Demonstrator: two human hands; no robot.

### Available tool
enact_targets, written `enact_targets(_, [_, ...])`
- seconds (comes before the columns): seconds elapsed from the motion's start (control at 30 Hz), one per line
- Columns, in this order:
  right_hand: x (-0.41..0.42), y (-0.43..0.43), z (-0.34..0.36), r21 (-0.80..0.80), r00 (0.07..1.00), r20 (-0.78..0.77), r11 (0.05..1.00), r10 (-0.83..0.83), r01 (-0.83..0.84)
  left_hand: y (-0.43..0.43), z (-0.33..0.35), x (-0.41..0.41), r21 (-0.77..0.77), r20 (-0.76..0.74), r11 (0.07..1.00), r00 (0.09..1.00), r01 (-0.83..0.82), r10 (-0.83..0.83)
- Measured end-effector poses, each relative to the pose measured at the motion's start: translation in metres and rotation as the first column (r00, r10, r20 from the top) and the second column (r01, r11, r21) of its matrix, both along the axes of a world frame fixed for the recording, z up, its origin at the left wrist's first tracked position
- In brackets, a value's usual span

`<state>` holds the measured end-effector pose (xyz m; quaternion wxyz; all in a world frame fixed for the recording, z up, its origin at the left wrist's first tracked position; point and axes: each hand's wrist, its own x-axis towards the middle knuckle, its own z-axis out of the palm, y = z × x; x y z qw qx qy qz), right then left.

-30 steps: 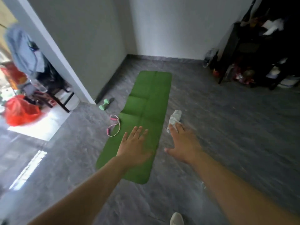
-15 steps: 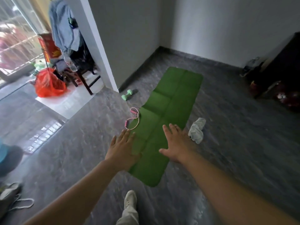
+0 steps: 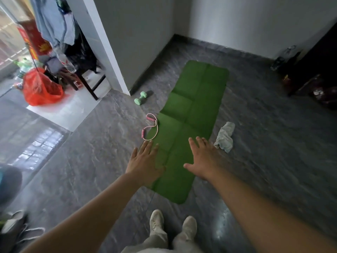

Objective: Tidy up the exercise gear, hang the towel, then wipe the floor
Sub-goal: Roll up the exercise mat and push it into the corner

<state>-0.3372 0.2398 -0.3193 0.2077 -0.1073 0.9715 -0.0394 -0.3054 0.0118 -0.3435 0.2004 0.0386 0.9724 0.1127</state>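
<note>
Matt green foam mat (image 3: 193,114), crumpled cloth towel (image 3: 225,136), glossy grey stone floor (image 3: 264,143).

We see a grey floor (image 3: 91,161) bearing a green mat (image 3: 191,115), dumbbell (image 3: 140,98), pink rope (image 3: 150,126), towel (image 3: 225,136) and red bag (image 3: 42,88).

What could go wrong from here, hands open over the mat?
1. The pink band overlaps the left edge of the green mat, so folding it may drag or trap the band.
2. The towel lies crumpled beside the right edge, near the right hand; it could get swept along.
</note>
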Motion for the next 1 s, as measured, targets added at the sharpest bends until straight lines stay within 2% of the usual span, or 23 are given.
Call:
enact_targets(0.27, [0.000,-0.020,-0.056,-0.070,0.989,0.142,0.997,0.045,-0.035,-0.033,-0.017,0.014,-0.121,0.078,0.992,0.996,-0.038,0.048])
enact_targets(0.4, [-0.008,-0.039,-0.069,-0.062,0.986,0.163,0.998,0.039,-0.029,-0.060,-0.034,0.001,-0.135,0.089,0.989,0.994,-0.054,0.066])
enact_targets(0.57, [-0.022,-0.080,-0.096,-0.020,0.977,0.213,0.999,-0.026,0.031,-0.102,-0.074,-0.028,-0.099,0.147,0.995,0.989,0.034,-0.019])
enact_targets(0.83, [-0.060,-0.190,-0.176,0.081,0.947,0.272,0.984,-0.174,0.157,-0.220,-0.170,-0.112,-0.051,0.215,0.976,0.957,0.212,-0.197])
enact_targets(1.0, [-0.070,-0.237,-0.224,0.118,0.936,0.289,0.978,-0.201,0.174,-0.261,-0.236,-0.124,-0.028,0.264,0.967,0.934,0.255,-0.239])
